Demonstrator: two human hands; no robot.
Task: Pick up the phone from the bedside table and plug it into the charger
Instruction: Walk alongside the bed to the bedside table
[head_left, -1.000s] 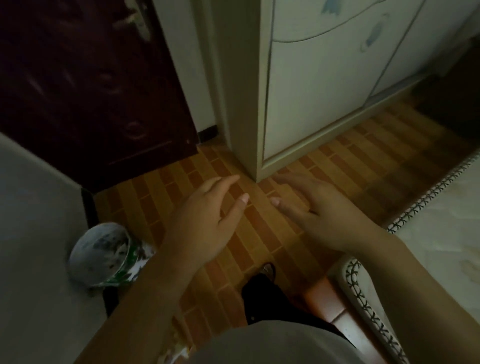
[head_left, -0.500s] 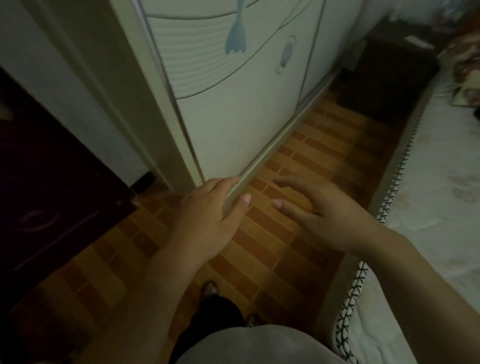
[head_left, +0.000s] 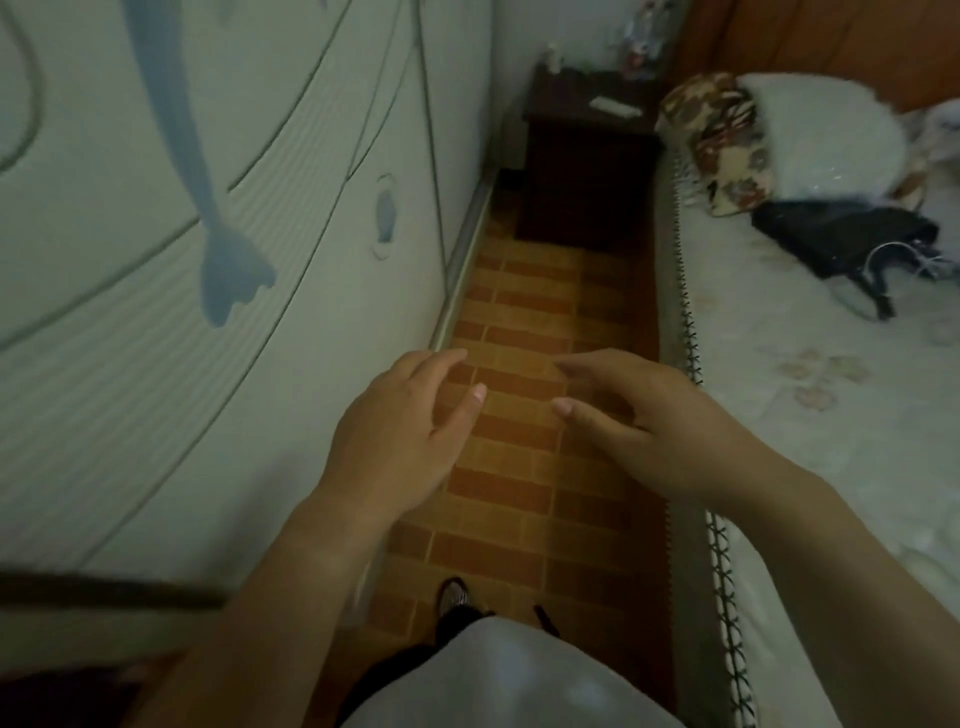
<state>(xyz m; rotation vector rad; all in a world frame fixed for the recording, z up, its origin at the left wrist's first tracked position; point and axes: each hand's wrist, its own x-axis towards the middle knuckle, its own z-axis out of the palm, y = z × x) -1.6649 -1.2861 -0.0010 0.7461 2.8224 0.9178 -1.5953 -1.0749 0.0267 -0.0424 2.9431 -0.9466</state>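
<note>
A pale flat thing, likely the phone (head_left: 615, 106), lies on the dark bedside desk (head_left: 589, 156) at the far end of the floor (head_left: 519, 322), well apart from both hands. The left hand (head_left: 400, 436) and right hand (head_left: 639, 421) hover empty, fingers loose. The approach is under way, I judge; next comes walking between wardrobe (head_left: 208, 260) and bed (head_left: 810, 374).

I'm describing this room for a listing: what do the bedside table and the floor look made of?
The bedside table looks like dark stained wood with a dull sheen, though the dim light leaves that open. The floor looks like matte orange-brown tile laid brick-style, with pale grout lines.
</note>
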